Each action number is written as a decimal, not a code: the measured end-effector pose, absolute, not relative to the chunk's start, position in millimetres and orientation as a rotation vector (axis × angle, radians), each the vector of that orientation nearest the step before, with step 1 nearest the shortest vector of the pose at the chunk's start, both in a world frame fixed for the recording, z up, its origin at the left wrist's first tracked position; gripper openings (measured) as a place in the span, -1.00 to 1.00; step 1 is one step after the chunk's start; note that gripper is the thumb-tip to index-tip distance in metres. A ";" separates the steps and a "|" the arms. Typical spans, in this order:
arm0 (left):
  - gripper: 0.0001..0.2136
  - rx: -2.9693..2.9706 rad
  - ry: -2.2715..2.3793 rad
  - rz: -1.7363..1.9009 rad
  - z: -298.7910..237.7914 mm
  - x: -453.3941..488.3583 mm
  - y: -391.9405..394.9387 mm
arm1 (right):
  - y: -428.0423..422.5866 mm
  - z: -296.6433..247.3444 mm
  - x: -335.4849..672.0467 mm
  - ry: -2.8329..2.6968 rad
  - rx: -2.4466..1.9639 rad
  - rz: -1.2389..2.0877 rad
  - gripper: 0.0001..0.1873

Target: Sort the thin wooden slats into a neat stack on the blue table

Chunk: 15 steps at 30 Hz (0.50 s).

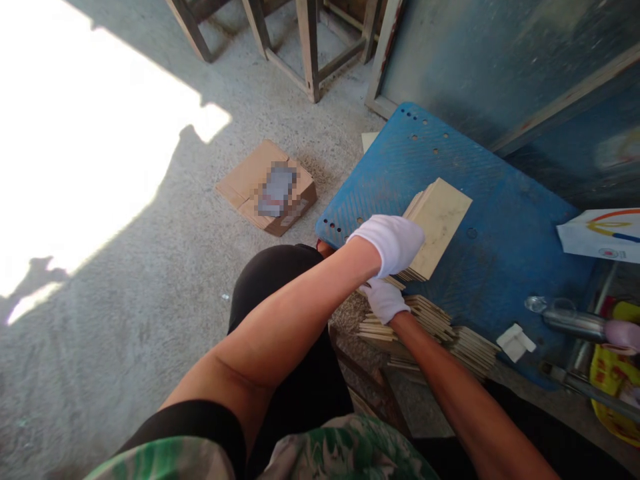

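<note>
Both my hands wear white gloves. My left hand (393, 242) is closed on the near end of a stack of thin pale wooden plates (437, 223) that rests on the blue perforated board (505, 220). Just below it, my right hand (384, 299) is partly hidden under the left one; its fingers curl at the same stack's lower edge, above a fanned pile of thin wood slats (435, 330). Whether the right hand grips the stack or the slats is unclear.
A cardboard box (267, 188) lies on the concrete floor to the left. Wooden frame legs (310, 53) stand at the back. On the right are a white paper (600, 233), a small white piece (516, 341), a metal tool (575, 321) and a yellow container (617, 393).
</note>
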<state>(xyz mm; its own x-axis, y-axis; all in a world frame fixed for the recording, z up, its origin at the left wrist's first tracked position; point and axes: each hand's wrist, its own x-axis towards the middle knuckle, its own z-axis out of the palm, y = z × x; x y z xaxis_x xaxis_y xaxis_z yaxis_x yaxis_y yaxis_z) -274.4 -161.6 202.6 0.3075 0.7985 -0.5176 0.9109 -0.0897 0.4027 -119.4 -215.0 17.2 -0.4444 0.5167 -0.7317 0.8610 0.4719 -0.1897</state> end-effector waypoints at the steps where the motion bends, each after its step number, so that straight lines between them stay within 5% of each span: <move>1: -0.70 1.903 1.520 -0.222 202.4 -273.6 -161.5 | -215.6 17.3 -120.3 2.121 1.144 -0.738 -0.61; 10: -0.70 1.917 1.492 -0.232 198.1 -270.8 -158.9 | -224.1 40.8 -111.1 2.336 1.192 -0.590 -0.55; 15: -0.70 1.936 1.472 -0.259 191.0 -268.1 -156.8 | -218.5 67.9 -85.2 2.502 1.573 -0.668 -0.53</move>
<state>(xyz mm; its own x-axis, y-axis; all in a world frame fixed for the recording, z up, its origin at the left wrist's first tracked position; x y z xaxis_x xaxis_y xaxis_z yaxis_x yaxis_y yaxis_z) -268.1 -156.8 191.0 0.3398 0.7742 -0.5339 0.9101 -0.1275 0.3943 -85.2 -218.5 67.9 -0.4563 0.8302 -0.3203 0.8794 0.3657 -0.3049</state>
